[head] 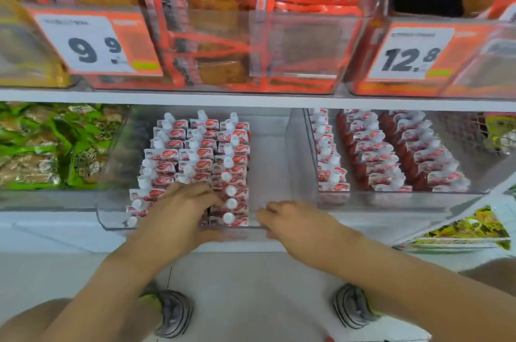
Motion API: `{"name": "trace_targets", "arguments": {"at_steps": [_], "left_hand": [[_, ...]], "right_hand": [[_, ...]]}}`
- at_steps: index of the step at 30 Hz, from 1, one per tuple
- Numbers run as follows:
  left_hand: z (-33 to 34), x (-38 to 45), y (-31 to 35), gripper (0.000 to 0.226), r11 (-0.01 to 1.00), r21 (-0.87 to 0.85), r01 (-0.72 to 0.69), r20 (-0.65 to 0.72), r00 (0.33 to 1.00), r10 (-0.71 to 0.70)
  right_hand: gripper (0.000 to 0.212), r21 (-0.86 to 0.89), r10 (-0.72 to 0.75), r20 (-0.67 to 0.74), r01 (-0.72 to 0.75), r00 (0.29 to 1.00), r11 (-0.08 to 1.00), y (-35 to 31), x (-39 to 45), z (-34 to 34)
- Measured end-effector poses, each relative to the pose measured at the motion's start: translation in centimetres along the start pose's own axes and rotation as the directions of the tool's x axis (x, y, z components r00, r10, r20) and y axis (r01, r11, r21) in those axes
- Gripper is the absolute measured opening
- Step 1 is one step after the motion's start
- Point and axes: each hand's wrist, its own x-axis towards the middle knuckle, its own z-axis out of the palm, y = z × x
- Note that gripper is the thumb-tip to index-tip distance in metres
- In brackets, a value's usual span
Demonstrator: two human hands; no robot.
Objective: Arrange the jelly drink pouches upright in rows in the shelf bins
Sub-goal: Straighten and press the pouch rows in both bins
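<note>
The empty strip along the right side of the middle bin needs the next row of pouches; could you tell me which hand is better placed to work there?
Probably the right hand: it sits at the bin's front rim, beside the gap, holding nothing.

Head view looks steeply down, close over the shelf bins (178,225)

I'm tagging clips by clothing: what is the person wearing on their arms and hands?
Nothing shows: the left hand and right hand are bare, without gloves, rings or a watch, and both forearms are uncovered to the frame edge, no sleeves in view.
</note>
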Motion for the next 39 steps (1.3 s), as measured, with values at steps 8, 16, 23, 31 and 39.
{"name": "trace_targets", "arguments": {"at_steps": [8,16,23,31,39], "left_hand": [[-4.6,0.2,-3.3,0.106,0.999,-0.039,0.014,-0.035,0.999,-0.016],[-0.7,-0.8,-2.3,0.109,0.991,0.000,0.130,0.143,0.981,-0.129],[-0.4,-1.1,-2.4,0.102,0.994,-0.027,0.106,0.063,0.993,-0.104],[-0.3,-1.2,-2.8,0.102,0.995,-0.032,0.096,0.050,0.994,-0.095],[-0.4,-1.0,-2.8,0.103,0.995,-0.047,0.084,0.035,0.996,-0.082]], "right_hand": [[0.056,0.394,-0.025,0.102,-0.017,0.994,0.919,1.6,6.5,-7.0],[0.075,0.180,-0.064,0.120,0.041,0.991,0.983,1.6,9.5,-3.0],[0.066,0.306,-0.126,0.158,0.073,0.979,0.949,1.8,9.6,-4.3],[0.051,0.283,-0.209,0.016,0.196,0.978,0.939,2.0,9.6,-1.8],[0.048,0.043,-0.329,0.012,0.328,0.944,0.944,2.0,10.2,-1.5]]}}
